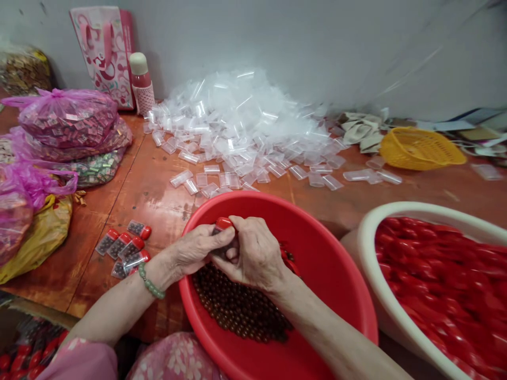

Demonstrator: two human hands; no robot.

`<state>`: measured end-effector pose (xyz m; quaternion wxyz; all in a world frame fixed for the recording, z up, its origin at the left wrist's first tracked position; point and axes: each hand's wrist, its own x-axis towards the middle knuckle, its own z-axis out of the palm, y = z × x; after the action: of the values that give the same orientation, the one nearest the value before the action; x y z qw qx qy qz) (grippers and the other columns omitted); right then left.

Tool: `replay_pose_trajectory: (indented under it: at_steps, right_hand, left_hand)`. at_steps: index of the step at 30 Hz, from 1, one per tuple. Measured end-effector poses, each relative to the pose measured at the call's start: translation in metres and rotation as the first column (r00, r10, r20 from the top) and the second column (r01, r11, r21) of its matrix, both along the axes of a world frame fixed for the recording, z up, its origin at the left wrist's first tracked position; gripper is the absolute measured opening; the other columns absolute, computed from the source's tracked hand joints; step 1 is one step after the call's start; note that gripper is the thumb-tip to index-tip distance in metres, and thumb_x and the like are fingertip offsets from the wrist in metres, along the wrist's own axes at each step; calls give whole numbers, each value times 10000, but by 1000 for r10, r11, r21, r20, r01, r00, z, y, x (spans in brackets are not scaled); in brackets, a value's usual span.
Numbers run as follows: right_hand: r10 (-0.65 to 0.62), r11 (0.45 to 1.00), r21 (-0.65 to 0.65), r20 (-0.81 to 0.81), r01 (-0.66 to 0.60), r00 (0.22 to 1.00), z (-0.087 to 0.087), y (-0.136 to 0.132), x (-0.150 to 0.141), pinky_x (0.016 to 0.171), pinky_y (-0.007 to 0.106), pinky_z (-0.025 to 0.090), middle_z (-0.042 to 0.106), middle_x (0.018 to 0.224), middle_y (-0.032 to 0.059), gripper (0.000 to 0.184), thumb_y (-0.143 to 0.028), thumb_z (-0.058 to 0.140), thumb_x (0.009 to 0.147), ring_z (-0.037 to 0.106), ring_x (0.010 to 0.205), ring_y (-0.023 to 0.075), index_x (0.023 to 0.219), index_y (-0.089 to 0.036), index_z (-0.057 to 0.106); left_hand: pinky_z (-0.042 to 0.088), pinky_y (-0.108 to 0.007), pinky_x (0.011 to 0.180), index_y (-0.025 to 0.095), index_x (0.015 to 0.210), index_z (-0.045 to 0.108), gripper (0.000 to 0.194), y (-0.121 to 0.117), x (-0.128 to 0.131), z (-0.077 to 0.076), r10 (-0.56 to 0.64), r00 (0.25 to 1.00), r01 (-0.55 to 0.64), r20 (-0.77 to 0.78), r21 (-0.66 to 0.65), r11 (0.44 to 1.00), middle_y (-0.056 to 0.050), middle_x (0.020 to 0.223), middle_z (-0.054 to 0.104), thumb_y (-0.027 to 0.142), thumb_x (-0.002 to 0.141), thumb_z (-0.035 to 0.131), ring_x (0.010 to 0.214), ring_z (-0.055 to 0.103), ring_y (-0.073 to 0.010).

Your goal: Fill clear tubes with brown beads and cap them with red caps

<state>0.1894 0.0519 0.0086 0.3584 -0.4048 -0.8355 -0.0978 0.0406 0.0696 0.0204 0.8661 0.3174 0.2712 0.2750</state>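
Note:
Over the red basin (340,295) my left hand (194,245) is closed around a small clear container with a red cap (224,224), dark beads showing inside it. My right hand (259,253) grips the same container from the other side, thumb at the cap; its fingers partly hide the container. Below both hands lies a heap of shiny brown beads (241,306) in the basin, with a few red caps (291,261) behind my right hand. Several filled, red-capped containers (129,246) rest on the table left of the basin.
A white tub (366,237) full of red caps (443,285) stands at right. Clear empty containers (245,126) are piled at the back. A yellow basket (422,150), bottle (141,84), gift bag (105,58) and pink plastic bags (67,121) stand around. More capped containers (31,348) lie lower left.

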Motion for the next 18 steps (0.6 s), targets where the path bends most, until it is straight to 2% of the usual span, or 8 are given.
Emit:
replay_pose_trajectory:
  at_steps: [3, 6, 10, 15, 18]
  right_hand:
    - [-8, 1000, -7, 36, 9, 999, -1, 0, 1, 629, 373, 477, 592, 819, 125, 533, -407, 599, 805, 534, 717, 249, 1187, -76, 430]
    - [-12, 1000, 0, 108, 12, 994, -1, -2, 0, 626, 370, 471, 600, 813, 144, 515, -411, 585, 813, 527, 720, 253, 1153, -48, 450]
    - [1, 999, 43, 184, -9, 983, 3, -6, -7, 623, 372, 456, 593, 764, 132, 469, -373, 559, 808, 498, 690, 249, 1112, -25, 481]
    - [24, 994, 97, 187, -43, 982, 6, -12, -13, 734, 416, 472, 603, 784, 130, 445, -267, 511, 798, 518, 738, 254, 1162, -15, 468]
    - [33, 994, 97, 159, -48, 987, 6, -12, -14, 697, 402, 470, 615, 773, 129, 452, -251, 512, 802, 533, 723, 255, 1185, -16, 456]
  left_hand:
    - [443, -234, 556, 114, 621, 584, 578, 3, 5, -2, 18, 997, -25, -70, -103, 994, -43, 577, 598, 676, 751, 568, 531, 564, -111]
    - [429, -234, 478, 138, 602, 550, 486, 4, 12, -2, 108, 976, -138, -192, -150, 979, -24, 511, 567, 577, 806, 506, 441, 529, -108]
    - [341, -198, 377, 176, 565, 460, 320, -4, 15, -5, 306, 915, -328, -264, -45, 943, 40, 444, 476, 425, 765, 488, 355, 415, -72]
    - [337, -176, 391, 178, 611, 473, 282, -15, 11, -9, 412, 856, -398, -312, 111, 911, 61, 471, 474, 406, 777, 465, 398, 429, -65]
    - [347, -181, 407, 182, 619, 460, 239, -16, 12, -5, 433, 842, -399, -321, 169, 901, 62, 485, 471, 366, 771, 474, 411, 433, -68]
